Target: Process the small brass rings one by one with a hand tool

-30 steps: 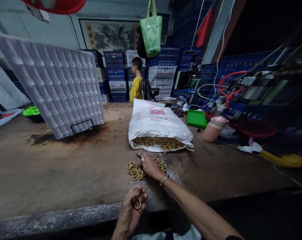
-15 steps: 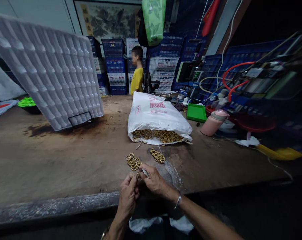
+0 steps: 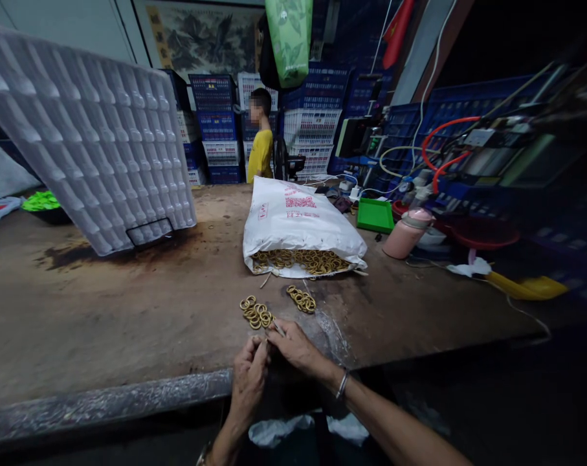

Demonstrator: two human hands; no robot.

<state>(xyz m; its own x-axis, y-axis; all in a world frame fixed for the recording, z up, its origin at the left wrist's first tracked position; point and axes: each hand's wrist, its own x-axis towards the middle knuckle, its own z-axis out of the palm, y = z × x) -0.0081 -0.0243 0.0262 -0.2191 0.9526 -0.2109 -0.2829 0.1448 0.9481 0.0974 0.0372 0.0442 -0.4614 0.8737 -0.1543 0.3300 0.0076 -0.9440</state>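
Both hands meet at the near edge of the desk (image 3: 128,323), fingertips touching. The left hand (image 3: 249,378) is curled shut around something small that its fingers hide; what it grips cannot be told. The right hand (image 3: 296,346) is pinched closed on a thin, pale, blade-like tool (image 3: 278,328), whose tip points up and away from the knuckles; a bracelet (image 3: 342,384) circles the right wrist.

Just beyond the fingertips lies a small heap of brass-coloured rings (image 3: 255,313), close to the hands but apart from them. A second, smaller heap of rings (image 3: 301,299) lies beyond the right hand, well clear of it. Farther out, past both heaps, a white sack (image 3: 298,223) lies on its side with its mouth open toward the hands, more rings showing inside.

Far beyond the left hand a white moulded tray (image 3: 94,155) leans tilted on the desk. Far beyond the right hand stand a green box (image 3: 375,215) and a pink flask (image 3: 406,234), the flask nearer. Behind the sack, at the desk's far side, another person in a yellow shirt (image 3: 261,154) stands before stacked crates (image 3: 215,116).
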